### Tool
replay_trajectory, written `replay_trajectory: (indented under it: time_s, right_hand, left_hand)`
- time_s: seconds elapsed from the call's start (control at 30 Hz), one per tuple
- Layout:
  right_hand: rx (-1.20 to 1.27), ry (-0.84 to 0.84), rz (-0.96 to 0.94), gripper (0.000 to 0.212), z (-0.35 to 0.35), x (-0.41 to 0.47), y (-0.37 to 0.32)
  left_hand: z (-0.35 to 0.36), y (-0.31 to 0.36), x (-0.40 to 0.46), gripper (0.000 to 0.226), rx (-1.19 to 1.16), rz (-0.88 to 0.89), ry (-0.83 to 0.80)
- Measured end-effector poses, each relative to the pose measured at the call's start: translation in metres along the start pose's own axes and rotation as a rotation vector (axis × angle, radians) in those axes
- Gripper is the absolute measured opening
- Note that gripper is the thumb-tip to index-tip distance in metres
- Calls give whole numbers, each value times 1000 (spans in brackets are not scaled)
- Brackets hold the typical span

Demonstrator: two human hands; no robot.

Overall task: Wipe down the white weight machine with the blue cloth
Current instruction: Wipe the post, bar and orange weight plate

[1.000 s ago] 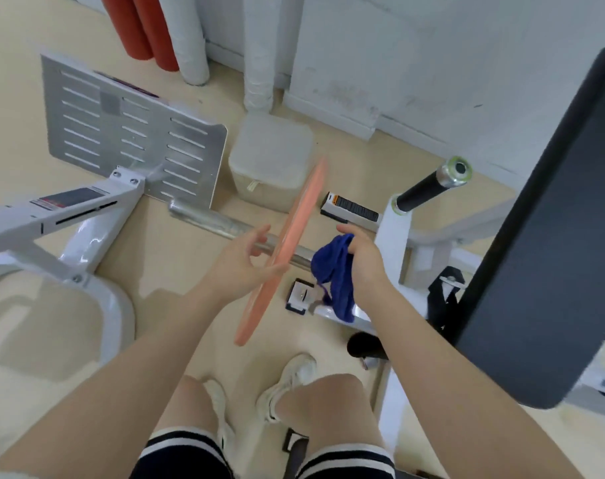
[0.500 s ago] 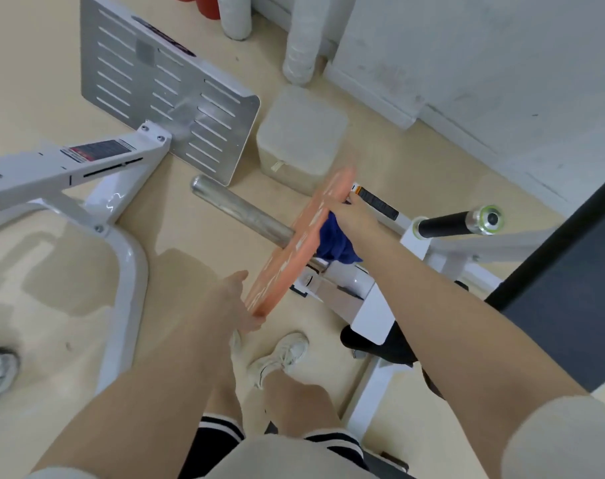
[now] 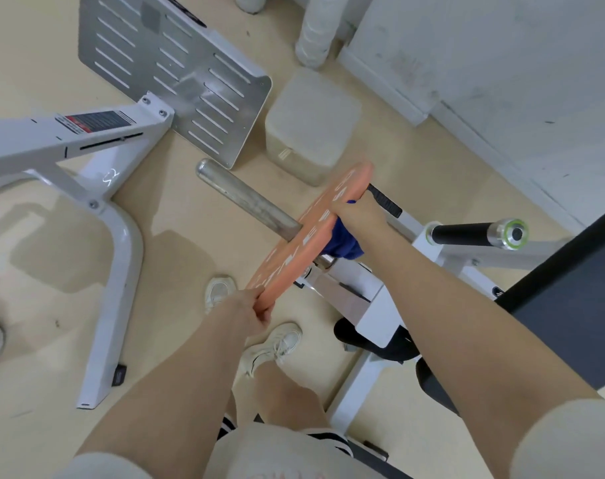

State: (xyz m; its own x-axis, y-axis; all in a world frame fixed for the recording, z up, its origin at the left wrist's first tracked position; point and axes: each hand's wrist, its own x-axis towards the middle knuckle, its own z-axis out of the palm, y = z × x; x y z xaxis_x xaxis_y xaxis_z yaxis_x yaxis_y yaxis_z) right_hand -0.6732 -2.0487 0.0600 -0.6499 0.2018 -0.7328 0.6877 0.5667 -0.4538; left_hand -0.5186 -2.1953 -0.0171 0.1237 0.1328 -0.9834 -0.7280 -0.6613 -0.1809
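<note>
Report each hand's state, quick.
Left hand: closed, gripping the orange plate at its lower edge.
Right hand: closed on the plate's upper edge, blue cloth bunched underneath.

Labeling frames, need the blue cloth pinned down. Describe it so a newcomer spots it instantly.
Start at the orange weight plate on the steel sleeve of the white weight machine. Behind the plate, the right hand grips its upper edge with the blue cloth bunched beneath it. It is the only dark blue, soft thing there.

blue cloth (image 3: 342,242) bunched, seemingly touching white weight machine (image 3: 370,305)
</note>
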Motion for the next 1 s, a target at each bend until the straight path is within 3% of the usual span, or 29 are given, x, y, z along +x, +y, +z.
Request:
replay_trajectory:
  time_s: [0.17, 0.43, 0.57, 0.67, 0.8, 0.87, 0.9, 1.0]
  right_hand:
    - [45, 83, -30, 15, 1, -1, 4]
    - [19, 95, 10, 23, 17, 5, -20]
    - [0, 106, 25, 16, 18, 4, -24]
    - [2, 97, 30, 17, 15, 1, -23]
    - [13, 73, 5, 23, 14, -2, -17]
    - [6, 63, -49, 28, 13, -4, -11]
    - [1, 49, -81, 31, 11, -6, -7]
    - [13, -13, -150, 41, 5, -22, 12]
  left_hand:
    - [-1, -4, -5, 13, -119, 36, -2]
    - [1, 7, -4, 16, -181, -67, 30]
    - [2, 8, -12, 10, -200, -121, 18]
    - [-2, 17, -32, 14, 18, -146, -4]
    - [1, 39, -47, 24, 775, -116, 96]
    - [10, 47, -48, 22, 1160, 65, 164]
    - [15, 50, -45, 19, 1286, 249, 179]
    - [27, 61, -53, 31, 1312, 765, 147]
